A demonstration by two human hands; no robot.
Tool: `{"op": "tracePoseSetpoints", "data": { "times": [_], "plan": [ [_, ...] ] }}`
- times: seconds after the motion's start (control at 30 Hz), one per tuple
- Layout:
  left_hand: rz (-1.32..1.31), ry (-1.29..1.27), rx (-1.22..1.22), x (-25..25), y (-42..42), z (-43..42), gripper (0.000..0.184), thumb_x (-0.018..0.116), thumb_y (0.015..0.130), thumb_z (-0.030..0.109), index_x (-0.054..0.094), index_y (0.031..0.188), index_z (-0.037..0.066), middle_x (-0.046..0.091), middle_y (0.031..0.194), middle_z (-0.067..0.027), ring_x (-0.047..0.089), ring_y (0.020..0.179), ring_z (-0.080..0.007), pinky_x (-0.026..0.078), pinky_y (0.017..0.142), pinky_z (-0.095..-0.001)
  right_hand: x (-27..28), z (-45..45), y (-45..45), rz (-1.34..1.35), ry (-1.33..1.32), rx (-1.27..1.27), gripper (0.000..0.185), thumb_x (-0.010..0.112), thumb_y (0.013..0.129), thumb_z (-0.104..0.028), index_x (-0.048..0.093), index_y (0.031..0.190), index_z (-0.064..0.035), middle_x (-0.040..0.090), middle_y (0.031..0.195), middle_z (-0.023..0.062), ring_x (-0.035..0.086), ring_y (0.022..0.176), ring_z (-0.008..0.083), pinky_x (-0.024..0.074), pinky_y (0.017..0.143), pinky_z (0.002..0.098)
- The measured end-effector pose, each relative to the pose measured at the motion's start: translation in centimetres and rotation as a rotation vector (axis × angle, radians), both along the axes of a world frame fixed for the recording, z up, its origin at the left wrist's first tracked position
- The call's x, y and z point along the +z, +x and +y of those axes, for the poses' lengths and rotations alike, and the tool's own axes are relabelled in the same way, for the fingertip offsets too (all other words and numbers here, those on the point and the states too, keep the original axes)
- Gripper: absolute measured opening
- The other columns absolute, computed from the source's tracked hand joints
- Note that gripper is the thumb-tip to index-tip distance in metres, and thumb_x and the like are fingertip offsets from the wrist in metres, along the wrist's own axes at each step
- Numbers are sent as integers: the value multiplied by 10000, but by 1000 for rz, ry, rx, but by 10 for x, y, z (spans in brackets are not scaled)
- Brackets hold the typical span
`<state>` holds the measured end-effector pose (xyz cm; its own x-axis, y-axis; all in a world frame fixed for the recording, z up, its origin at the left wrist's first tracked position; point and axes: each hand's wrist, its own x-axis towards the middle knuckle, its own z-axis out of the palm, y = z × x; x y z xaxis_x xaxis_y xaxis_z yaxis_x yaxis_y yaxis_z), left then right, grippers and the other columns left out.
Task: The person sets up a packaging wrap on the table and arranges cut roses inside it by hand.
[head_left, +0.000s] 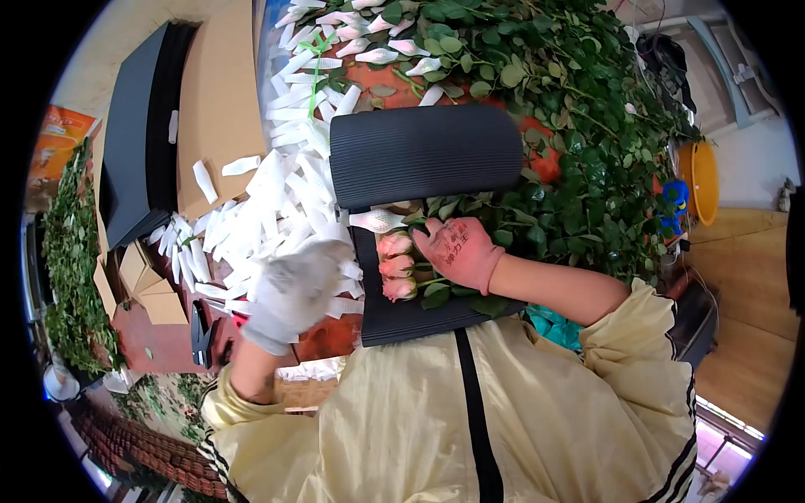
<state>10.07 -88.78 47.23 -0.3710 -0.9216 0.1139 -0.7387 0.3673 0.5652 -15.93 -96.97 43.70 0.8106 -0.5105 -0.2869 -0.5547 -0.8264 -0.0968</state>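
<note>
My left hand, in a greyish-white glove, is smeared by motion over the pile of white foam net sleeves. Its fingers do not show clearly. My right hand, in a pink glove with dark printing, has its fingers curled at the stem of a rose in a white net sleeve. Just below lie pink roses without sleeves, their stems running right toward the same hand. They rest on a black corrugated sheet, whose far part rises as a ribbed black flap behind the flowers.
Leafy rose stems cover the right side of the table. Several sleeved roses lie at the back. Left are cardboard, dark panels and a black stapler-like tool. An orange bucket stands far right.
</note>
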Motion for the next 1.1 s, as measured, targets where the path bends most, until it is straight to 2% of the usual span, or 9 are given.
{"op": "tracePoseSetpoints", "data": {
  "times": [0.23,0.37,0.5,0.6,0.7,0.73,0.93,1.03,1.1],
  "plan": [
    [-335,104,-138,-16,-69,-9,507,540,846,387,493,1262,101,477,1317,-93,627,939,-222,408,889,-444,24,-5,-11,62,82,-17,295,521,807,-183,551,1068,-50,592,981,126,634,781,253,502,630,349],
    [-259,168,-141,-27,-65,-7,550,534,844,411,461,1298,108,418,1380,-66,605,1005,-198,385,919,-439,68,-7,-62,-622,-287,-187,368,629,744,-195,588,1097,-100,602,1064,99,617,821,251,481,735,366],
    [-271,134,-134,-28,-67,-6,528,555,841,359,459,1291,101,409,1388,-70,648,881,-218,496,770,-388,98,-18,-76,-568,-149,-320,379,692,668,-157,634,1038,-98,600,1068,99,586,928,259,454,847,350],
    [-239,133,-133,-33,-69,-5,522,563,837,334,454,1287,93,410,1384,-84,660,811,-231,522,682,-365,70,-13,-70,62,-111,-308,332,614,754,-324,613,1019,-124,579,1051,79,563,946,264,417,862,335],
    [-266,116,-128,-27,-70,-5,519,568,835,326,456,1281,86,422,1373,-97,661,800,-242,521,687,-369,13,-11,-81,152,-276,-223,336,604,772,-347,595,1027,-128,553,1089,76,552,965,266,393,894,334],
    [-266,115,-127,-27,-70,-4,519,568,835,326,456,1281,86,422,1373,-97,661,800,-242,521,687,-369,51,-18,-58,295,-121,-306,330,607,771,-335,585,1022,-122,535,1134,94,555,961,270,416,868,337],
    [-272,97,-123,-26,-72,-5,493,576,829,301,481,1255,74,456,1339,-99,662,777,-255,521,690,-376,65,-35,-92,20,5,-474,246,619,743,-259,616,929,-98,550,1101,126,552,967,295,456,826,372],
    [-293,59,-131,-21,-74,-5,486,579,824,290,486,1247,69,449,1343,-102,659,796,-251,521,686,-376,73,-37,-115,174,6,-390,243,626,728,-258,618,910,-98,535,1160,176,519,1056,323,407,909,389],
    [-214,165,-62,-21,-76,-5,483,630,769,300,555,1204,103,482,1322,-68,506,1082,-415,447,899,-438,55,-27,-121,182,-90,-355,224,613,734,-260,614,892,-101,545,1093,159,521,1034,301,407,874,375]
  ]
}}
